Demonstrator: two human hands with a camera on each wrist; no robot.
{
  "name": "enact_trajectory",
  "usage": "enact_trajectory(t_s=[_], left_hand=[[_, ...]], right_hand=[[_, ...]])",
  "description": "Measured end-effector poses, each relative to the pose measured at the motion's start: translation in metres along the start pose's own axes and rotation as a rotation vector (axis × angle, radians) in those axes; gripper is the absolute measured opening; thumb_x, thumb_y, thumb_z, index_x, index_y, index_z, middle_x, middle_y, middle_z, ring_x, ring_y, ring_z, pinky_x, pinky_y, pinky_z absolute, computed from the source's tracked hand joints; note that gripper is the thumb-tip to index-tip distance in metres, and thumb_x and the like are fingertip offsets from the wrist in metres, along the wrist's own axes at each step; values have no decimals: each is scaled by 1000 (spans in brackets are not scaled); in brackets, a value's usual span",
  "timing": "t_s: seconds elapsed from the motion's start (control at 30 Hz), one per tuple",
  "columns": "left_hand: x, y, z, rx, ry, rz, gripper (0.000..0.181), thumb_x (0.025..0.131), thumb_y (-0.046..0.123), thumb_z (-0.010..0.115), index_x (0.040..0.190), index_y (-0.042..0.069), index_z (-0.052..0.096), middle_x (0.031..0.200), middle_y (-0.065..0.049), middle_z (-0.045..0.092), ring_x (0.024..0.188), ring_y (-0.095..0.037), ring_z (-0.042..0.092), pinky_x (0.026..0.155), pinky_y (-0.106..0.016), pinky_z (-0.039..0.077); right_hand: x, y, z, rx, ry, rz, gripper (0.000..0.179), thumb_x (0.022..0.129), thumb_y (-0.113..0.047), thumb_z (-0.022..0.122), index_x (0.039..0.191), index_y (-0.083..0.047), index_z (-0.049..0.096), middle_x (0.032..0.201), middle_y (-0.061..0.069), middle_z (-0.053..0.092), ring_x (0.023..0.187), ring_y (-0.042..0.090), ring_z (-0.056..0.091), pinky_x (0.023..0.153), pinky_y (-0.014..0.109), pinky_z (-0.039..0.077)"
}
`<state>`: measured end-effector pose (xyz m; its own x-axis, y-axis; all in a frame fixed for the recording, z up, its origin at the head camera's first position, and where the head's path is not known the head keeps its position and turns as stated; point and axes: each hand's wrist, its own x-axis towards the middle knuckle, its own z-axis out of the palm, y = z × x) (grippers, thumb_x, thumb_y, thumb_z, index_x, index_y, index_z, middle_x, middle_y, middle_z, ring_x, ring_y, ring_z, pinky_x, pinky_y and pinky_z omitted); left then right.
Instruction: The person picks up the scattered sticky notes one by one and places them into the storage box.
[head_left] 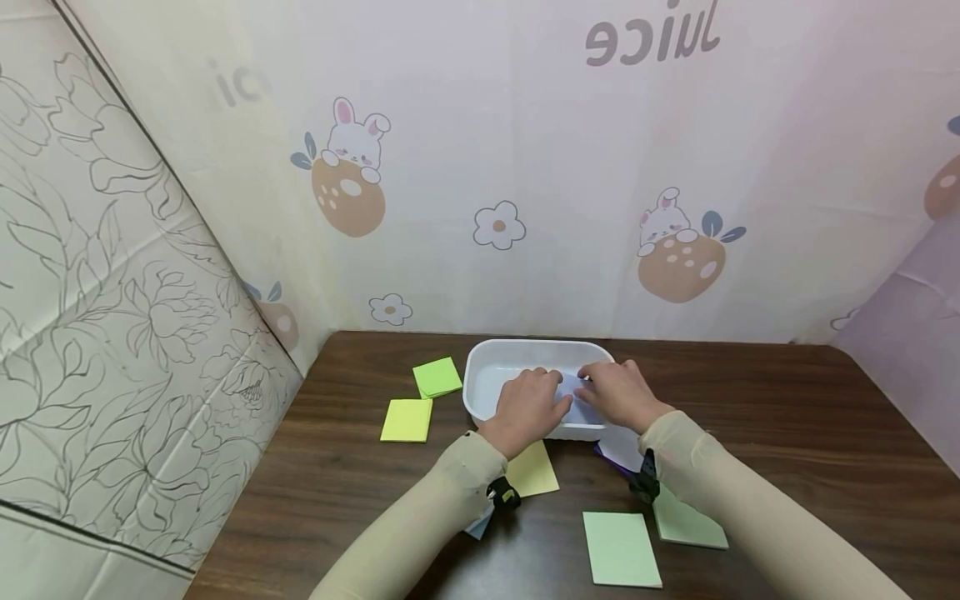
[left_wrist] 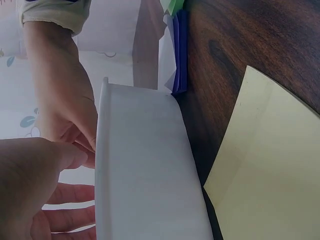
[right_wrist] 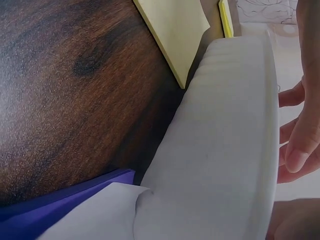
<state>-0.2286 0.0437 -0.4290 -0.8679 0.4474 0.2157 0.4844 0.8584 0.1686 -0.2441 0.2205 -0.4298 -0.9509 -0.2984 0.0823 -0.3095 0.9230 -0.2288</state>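
Note:
A white plastic tray [head_left: 476, 375] stands at the back of the table, and both hands reach over its near wall into it. My left hand [head_left: 527, 406] has its thumb and index finger spread apart. Opposite it, my right hand [head_left: 618, 393] bends its fingers loosely inward, thumb apart from the index finger. Between the fingertips, a pale lavender paper [head_left: 575, 408] lies low in the tray. The tray's near wall [left_wrist: 145, 160] hides some fingers in the left wrist view. The right wrist view shows the left fingers [right_wrist: 300, 155] just past the rim.
Bright green notes [head_left: 437, 377] and a yellow pad [head_left: 406, 421] lie left of the tray. Before it are a pale yellow pad [head_left: 533, 471] and a purple pad with white paper [head_left: 621, 450]. Pale green pads [head_left: 622, 550] lie nearer, and a patterned curtain [head_left: 450, 167] hangs behind.

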Motion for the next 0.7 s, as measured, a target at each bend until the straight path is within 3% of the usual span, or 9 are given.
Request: enact_trajectory(t_s=[0.27,0.7], left_hand=[[0,2,0,0,-25,-6,32,100,40,60,117,16,73,103,-1,75,91,-18,72,62,-32,56],[3,-2,-3,-7,-11,-15,33,100,42,60,117,16,73,103,-1,75,91,-18,72,62,-32,56]], right_hand=[[-1,-1,0,10,-15,5,33,95,-26,70,116,-1,72,103,12,77,95,29,72,82,47,40],[-4,-2,-3,42,102,-68,28,94,-27,71,108,-2,74,98,11,77,82,27,72,79,48,53]])
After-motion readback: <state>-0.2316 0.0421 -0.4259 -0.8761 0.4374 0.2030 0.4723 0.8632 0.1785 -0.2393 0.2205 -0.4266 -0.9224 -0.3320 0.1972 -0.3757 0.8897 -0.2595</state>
